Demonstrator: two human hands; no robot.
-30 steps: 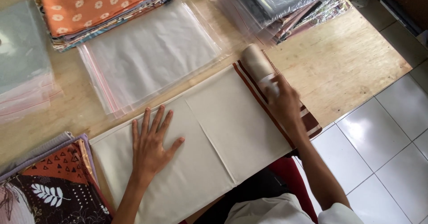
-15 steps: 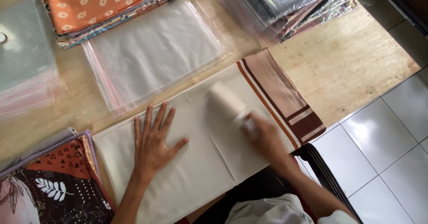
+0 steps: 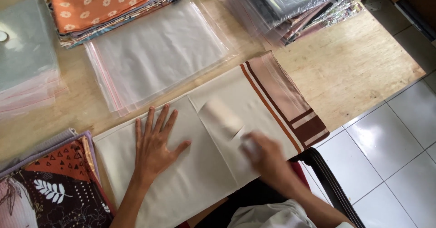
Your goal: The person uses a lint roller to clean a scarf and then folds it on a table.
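Cloth [image 3: 200,164], cream and folded flat, lies on the wooden table [image 3: 363,73] under both hands; its far-right end carries a dusty-pink border with rust and dark brown stripes. The left hand [image 3: 154,148] presses on it palm down, fingers spread wide. The right hand [image 3: 265,157], blurred, is closed around the handle of a pale roller [image 3: 222,117] that lies on the cloth just ahead of it. Beyond the left hand's fingertips sits a stack of clear plastic bags [image 3: 154,55] with pinkish seal strips. Farther up is a pile of orange flowered fabric [image 3: 109,3]. Left of the left hand lie dark patterned cloths [image 3: 54,187]. Beyond the right hand, bagged fabrics [image 3: 299,5] are stacked, shiny and grey.
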